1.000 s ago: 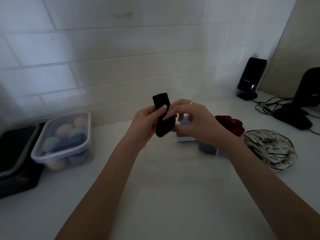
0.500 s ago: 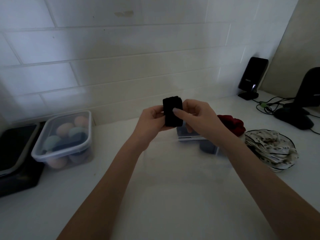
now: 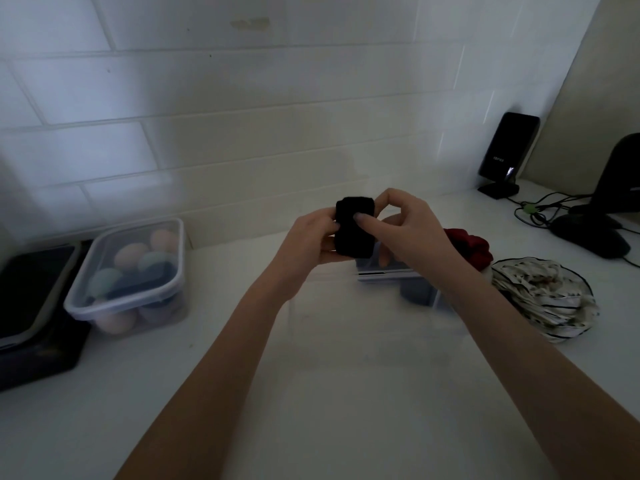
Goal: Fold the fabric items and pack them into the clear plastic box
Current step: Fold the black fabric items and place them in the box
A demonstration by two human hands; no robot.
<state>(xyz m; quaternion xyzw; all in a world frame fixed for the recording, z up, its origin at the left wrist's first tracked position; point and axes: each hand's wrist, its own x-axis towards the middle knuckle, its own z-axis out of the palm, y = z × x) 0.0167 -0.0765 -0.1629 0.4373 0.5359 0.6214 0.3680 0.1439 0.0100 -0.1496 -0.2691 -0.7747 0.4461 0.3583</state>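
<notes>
Your two hands meet just above the centre of the frame, holding the black fabric [image 3: 355,227] up off the counter as a small, compact folded block. Your left hand [image 3: 310,239] cups it from the left, fingers wrapped behind and the thumb pressed against its left edge. Your right hand [image 3: 407,227] pinches it from the right: the thumb lies across the front face, the index finger curls over the top right corner. The remaining right fingers are curled behind and partly hidden.

The clear plastic box [image 3: 367,323] sits directly below your hands in the middle of the frame; its walls are so faint in the dim light that its edges are hard to trace. Dark folded items [image 3: 415,291] show inside its far right corner, blurred behind your right wrist. The red fabric [image 3: 467,245] and patterned fabric [image 3: 543,299] lie right of centre on the white counter [image 3: 173,375]
</notes>
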